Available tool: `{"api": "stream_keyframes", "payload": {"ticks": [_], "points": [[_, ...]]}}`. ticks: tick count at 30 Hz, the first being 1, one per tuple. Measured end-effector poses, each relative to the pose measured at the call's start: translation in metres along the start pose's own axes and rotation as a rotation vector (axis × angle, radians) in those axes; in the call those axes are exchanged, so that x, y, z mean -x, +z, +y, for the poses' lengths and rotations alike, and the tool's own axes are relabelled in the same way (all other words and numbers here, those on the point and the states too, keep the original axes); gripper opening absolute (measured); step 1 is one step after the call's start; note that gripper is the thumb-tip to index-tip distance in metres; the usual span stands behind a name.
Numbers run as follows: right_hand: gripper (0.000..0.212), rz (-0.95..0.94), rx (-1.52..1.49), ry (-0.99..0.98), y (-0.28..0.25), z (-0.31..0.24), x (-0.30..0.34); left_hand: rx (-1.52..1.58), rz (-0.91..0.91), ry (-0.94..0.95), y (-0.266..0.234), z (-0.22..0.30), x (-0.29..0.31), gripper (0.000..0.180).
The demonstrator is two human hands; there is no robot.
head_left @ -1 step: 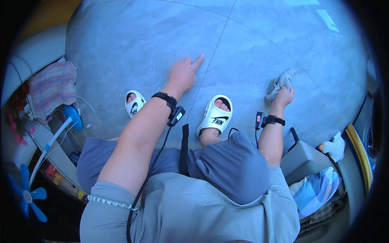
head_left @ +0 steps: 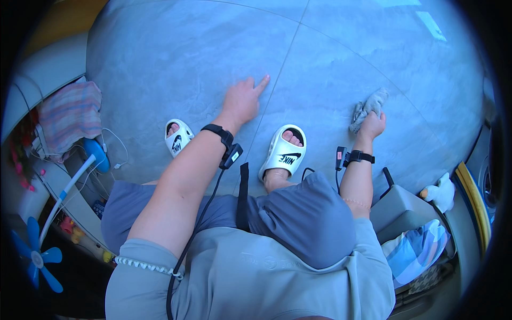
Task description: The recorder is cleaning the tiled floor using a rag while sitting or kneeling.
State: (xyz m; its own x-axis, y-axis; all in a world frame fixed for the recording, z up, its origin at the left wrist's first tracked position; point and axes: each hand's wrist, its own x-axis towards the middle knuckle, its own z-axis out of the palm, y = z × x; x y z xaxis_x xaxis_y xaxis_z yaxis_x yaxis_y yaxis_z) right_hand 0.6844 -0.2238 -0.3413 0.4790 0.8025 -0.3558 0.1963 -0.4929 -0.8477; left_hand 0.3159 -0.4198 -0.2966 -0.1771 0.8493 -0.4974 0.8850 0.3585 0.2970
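My left hand (head_left: 241, 101) hovers over or rests on the grey floor (head_left: 176, 64); which of the two I cannot tell. Its index finger is stretched out toward a floor seam, the other fingers look bent, and nothing shows in it. Further right, my right hand (head_left: 373, 125) is closed on a crumpled grey cloth (head_left: 367, 109). Most of the cloth sticks out past the fingers, close to the floor. Each wrist wears a black strap with a small dark device.
My feet in white slide sandals (head_left: 285, 152) are between the hands. On the left are a checked cloth (head_left: 72, 114), a blue fan (head_left: 36, 260) and white cables. A grey bin-like box (head_left: 402, 210), a white plush toy (head_left: 441, 194) and a patterned bag (head_left: 418, 250) sit at right.
My left hand has shifted very slightly, its fingertip a little to the right and nearer. The right hand and the cloth have barely moved.
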Motion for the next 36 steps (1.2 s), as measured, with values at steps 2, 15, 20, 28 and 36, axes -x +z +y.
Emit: {"api": "stream_keyframes", "payload": {"ticks": [2,15,20,28,36], "points": [[0.04,-0.03,0.327,-0.184,0.011,-0.006,0.017,-0.033,0.001,0.082,0.009,0.003,0.008,0.071],[0.065,-0.456,1.162,-1.093,0.014,0.004,0.112,-0.28,0.022,-0.118,0.001,-0.042,0.004,0.069],[0.061,-0.217,1.148,-0.959,-0.026,0.043,0.027,-0.311,0.001,-0.19,0.006,-0.02,-0.002,0.072],[0.063,0.067,0.894,-0.418,-0.03,0.016,-0.023,-0.227,-0.022,0.16,0.044,0.007,0.028,0.067],[0.068,-0.142,0.88,-0.791,0.016,0.033,0.057,-0.172,-0.059,-0.064,0.031,-0.002,0.028,0.071]]}}
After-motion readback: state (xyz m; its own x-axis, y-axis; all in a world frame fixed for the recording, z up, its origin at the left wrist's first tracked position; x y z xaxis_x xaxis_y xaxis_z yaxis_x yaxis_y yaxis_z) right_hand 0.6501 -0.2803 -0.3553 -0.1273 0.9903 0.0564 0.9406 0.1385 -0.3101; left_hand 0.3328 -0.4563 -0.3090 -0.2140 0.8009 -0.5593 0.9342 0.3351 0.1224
